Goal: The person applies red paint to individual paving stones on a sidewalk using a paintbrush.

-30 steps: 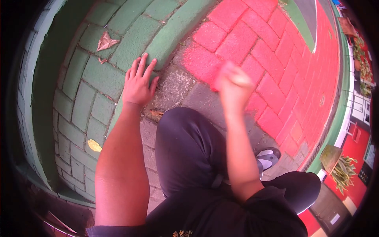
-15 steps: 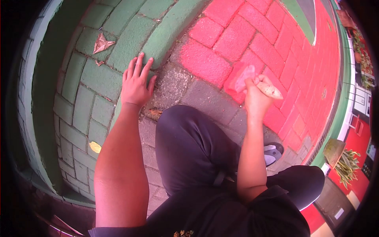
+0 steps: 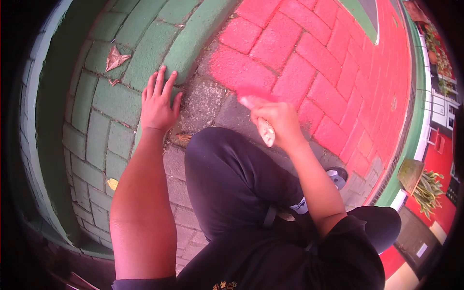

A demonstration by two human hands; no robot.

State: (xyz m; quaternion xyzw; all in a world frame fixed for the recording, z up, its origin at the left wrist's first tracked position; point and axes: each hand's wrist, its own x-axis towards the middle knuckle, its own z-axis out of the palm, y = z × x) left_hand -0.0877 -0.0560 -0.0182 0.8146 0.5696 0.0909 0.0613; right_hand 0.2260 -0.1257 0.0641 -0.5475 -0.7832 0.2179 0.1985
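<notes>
My left hand (image 3: 159, 104) lies with fingers spread on the green painted bricks (image 3: 116, 99), beside the rough grey kerb stone (image 3: 203, 104). My right hand (image 3: 278, 123) is closed round the pale handle of a paintbrush (image 3: 266, 131). The brush's red bristles, slightly blurred, are at the boundary between the red painted bricks (image 3: 246, 70) and an unpainted grey brick (image 3: 234, 116). Whether the bristles touch the surface cannot be made out. Paint stains mark the handle.
A dry leaf (image 3: 116, 59) and a yellow leaf (image 3: 112, 184) lie on the green bricks. My bent knee (image 3: 217, 150) is below the hands. A potted plant (image 3: 427, 193) stands at the far right, past a green kerb.
My right hand has moved left with the brush, from the red bricks to their edge by the grey brick, and the handle now points downward. My left hand keeps its place on the green bricks.
</notes>
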